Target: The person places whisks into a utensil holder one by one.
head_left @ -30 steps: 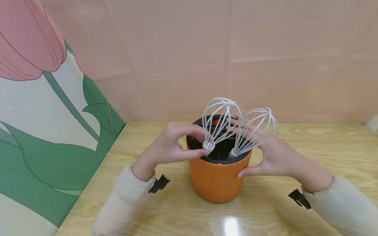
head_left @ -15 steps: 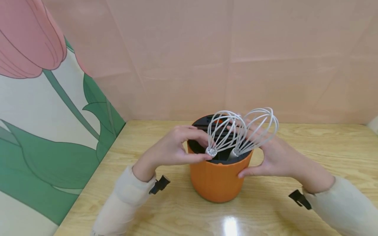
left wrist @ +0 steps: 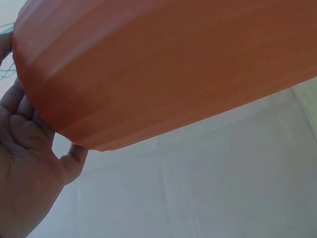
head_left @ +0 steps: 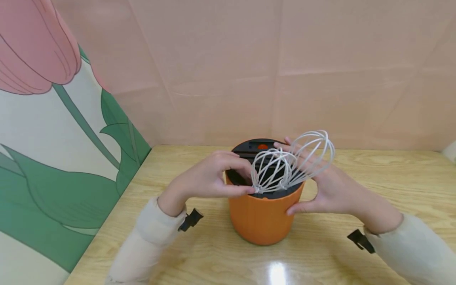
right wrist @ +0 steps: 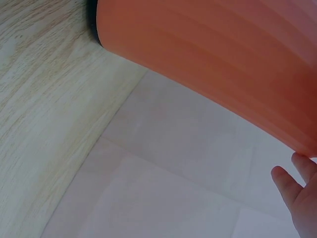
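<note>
An orange utensil holder (head_left: 263, 219) with a black insert (head_left: 249, 146) stands upright on the table. My left hand (head_left: 219, 174) pinches a white whisk (head_left: 259, 190) just below its wire head. The whisk's handle is down inside the holder, out of sight. A second white whisk (head_left: 285, 183) leans to the right in the same holder, wires up, its handle hidden. My right hand (head_left: 329, 188) rests against the holder's right side, thumb on the front and straight fingers reaching behind the second whisk. The orange wall (left wrist: 163, 69) fills much of both wrist views.
The holder stands on a light wood-grain table (head_left: 199, 253). A pale pink wall covering (head_left: 213, 79) rises behind its far edge. At the left is a panel with a printed tulip (head_left: 39, 47) and green leaves.
The whisk in my left hand has sunk lower into the holder, its wire head dropping towards the rim. My right hand and the second whisk have hardly moved.
</note>
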A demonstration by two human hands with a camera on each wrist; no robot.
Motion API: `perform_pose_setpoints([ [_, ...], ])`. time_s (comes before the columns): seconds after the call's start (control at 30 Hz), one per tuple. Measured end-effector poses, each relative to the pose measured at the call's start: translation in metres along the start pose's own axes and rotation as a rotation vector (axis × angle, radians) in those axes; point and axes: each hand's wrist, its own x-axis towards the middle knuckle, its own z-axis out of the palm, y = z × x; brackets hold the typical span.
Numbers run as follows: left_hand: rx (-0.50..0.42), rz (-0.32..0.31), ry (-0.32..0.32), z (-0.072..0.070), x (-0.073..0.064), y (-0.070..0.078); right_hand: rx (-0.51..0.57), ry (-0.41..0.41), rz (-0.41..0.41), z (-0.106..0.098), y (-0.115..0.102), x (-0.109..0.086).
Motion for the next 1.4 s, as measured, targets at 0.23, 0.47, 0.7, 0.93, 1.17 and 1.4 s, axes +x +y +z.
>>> perform_pose_setpoints([
  [0.23,-0.016,-0.029,-0.04,-0.001,0.001,0.001,-0.015,-0.001,-0.024,0.0,0.001,0.0],
  [0.47,0.076,-0.083,-0.073,-0.006,0.002,0.013,-0.007,-0.013,0.005,0.0,0.001,0.0],
  [0.7,0.144,-0.131,-0.063,-0.011,-0.002,0.024,-0.011,-0.017,0.001,-0.001,0.001,0.001],
  [0.93,0.161,-0.15,0.072,-0.019,-0.016,0.028,-0.017,-0.02,0.003,0.001,0.001,0.0],
  [1.17,0.261,-0.241,0.163,-0.026,-0.038,0.018,-0.043,-0.007,-0.022,-0.003,0.006,-0.009],
  [1.4,0.433,-0.548,0.151,-0.023,-0.069,-0.017,-0.174,0.0,0.092,-0.012,0.027,-0.045],
])
